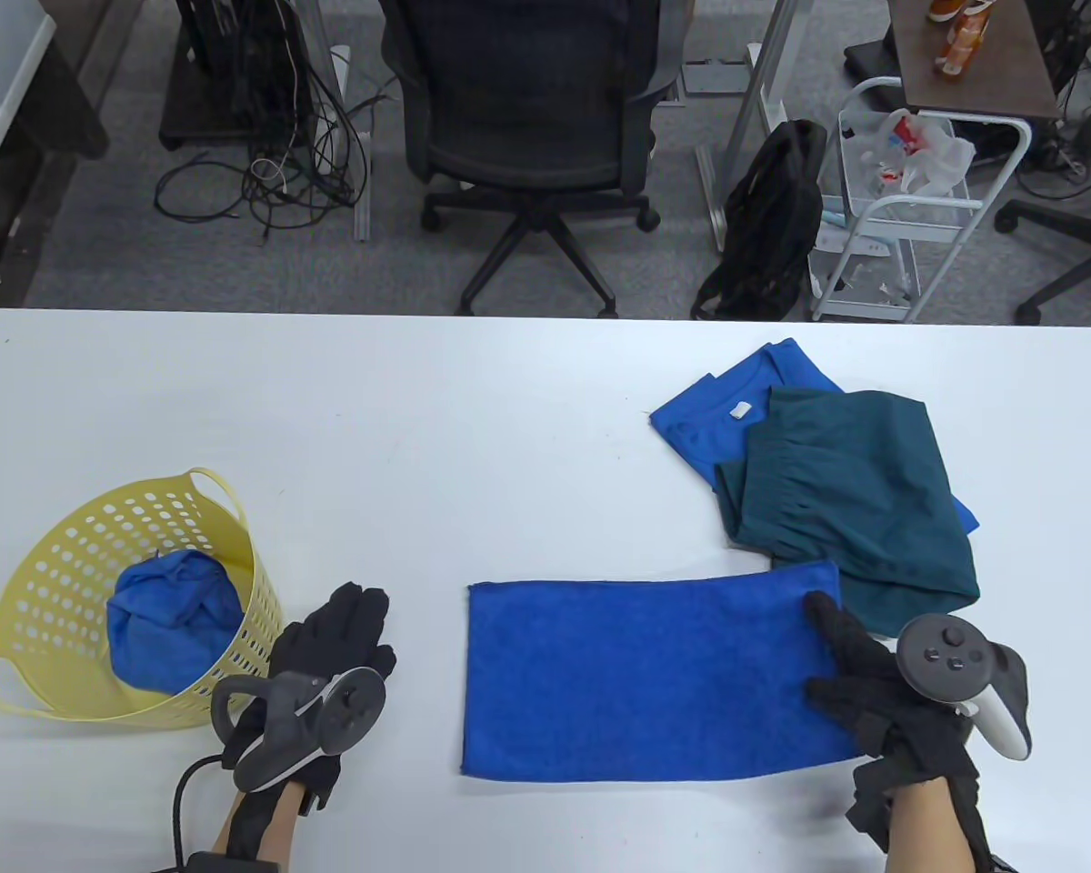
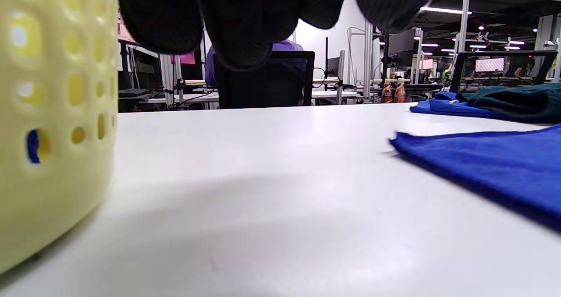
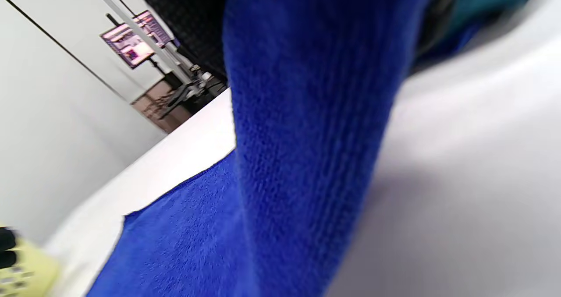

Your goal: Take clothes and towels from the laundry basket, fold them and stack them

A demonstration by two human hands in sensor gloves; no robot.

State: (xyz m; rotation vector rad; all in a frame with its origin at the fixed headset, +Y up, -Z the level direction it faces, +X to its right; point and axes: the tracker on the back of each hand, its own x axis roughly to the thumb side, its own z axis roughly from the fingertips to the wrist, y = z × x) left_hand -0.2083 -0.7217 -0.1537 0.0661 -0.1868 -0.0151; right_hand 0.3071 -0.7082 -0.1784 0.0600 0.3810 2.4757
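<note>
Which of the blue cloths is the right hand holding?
The flat blue towel nearest the front edge; the right hand grips its right end. The others are bunched in the basket or under the green garment.

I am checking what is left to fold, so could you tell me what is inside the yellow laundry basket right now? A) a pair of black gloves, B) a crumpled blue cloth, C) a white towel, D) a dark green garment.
B: in the table view a crumpled blue cloth lies inside the yellow laundry basket, while the dark green garment is already on the table's right side.
</note>
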